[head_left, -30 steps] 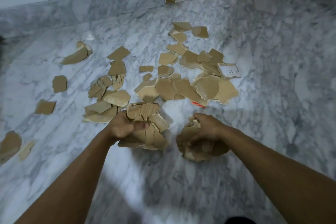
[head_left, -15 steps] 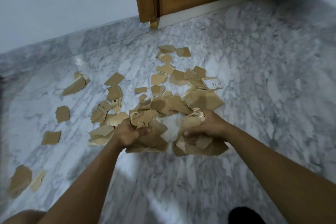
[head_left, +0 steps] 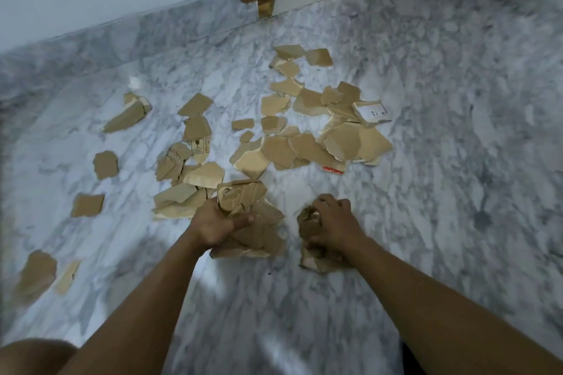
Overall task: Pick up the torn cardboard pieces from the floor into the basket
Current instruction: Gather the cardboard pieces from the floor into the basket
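Right hand [head_left: 333, 224] (gripping its cardboard wad [head_left: 308, 222]) has drawn back from the pile [head_left: 304, 149].

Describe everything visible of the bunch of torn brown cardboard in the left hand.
The bunch of torn brown cardboard is several ragged, overlapping tan pieces, some with the facing peeled so corrugated ridges show. The left hand grips it from the left, thumb pressed across the front. It is held low at the near edge of the scattered pieces on the grey-white marble floor; whether it touches the floor is unclear.
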`<state>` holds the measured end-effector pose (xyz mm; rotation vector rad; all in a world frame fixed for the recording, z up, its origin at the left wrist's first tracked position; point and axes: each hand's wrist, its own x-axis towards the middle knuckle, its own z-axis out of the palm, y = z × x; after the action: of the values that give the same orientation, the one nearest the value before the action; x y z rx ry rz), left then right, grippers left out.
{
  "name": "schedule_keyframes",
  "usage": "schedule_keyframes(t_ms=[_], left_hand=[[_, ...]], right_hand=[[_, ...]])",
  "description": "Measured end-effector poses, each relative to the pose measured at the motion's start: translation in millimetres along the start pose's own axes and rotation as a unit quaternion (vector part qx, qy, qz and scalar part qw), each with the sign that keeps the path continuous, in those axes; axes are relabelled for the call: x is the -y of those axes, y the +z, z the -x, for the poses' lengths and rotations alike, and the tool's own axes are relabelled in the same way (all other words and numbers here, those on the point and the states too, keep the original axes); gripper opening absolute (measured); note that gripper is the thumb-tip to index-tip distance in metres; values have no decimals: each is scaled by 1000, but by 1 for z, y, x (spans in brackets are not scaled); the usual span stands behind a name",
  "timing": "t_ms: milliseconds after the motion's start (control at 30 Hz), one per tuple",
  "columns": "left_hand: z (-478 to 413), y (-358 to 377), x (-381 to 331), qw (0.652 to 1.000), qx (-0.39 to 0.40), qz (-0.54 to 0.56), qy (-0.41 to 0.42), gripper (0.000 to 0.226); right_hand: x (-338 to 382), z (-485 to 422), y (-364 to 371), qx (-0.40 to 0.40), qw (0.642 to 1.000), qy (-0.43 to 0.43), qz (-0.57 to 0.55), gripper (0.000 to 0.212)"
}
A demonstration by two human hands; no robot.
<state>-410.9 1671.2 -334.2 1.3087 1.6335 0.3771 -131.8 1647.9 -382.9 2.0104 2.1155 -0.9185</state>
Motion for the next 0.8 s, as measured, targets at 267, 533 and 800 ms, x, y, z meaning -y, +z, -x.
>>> schedule_keyframes(t_ms=[267,533,800], left_hand=[[3,7,-2,999,8,46,10,37],[9,8,-15,998,41,31,38,53],[17,52,-123,985,117,70,103,32]], right_hand=[[5,2,2,-11,1000,2,-17,65],[-10,15,-11,7,983,42,-181,75],[-30,61,-127,-103,830,66,-545,55]])
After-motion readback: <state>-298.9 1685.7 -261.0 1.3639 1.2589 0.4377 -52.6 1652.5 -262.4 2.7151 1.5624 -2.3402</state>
